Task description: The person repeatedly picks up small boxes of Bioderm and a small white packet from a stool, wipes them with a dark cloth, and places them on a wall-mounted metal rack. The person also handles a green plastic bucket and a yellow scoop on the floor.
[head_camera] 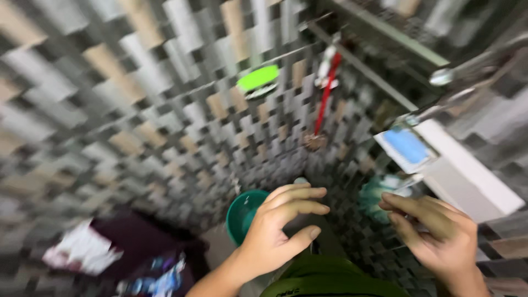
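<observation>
The left hand is hovering open and empty just right of the green bowl, nearer it than the right hand, also open and empty.

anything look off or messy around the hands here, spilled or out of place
Nothing looks spilled or broken, though motion blur hides detail. The left hand and right hand are both empty, fingers curled, above a round green plastic basin. A dark crumpled cloth pile lies bunched at lower left, the only untidy spot.
</observation>
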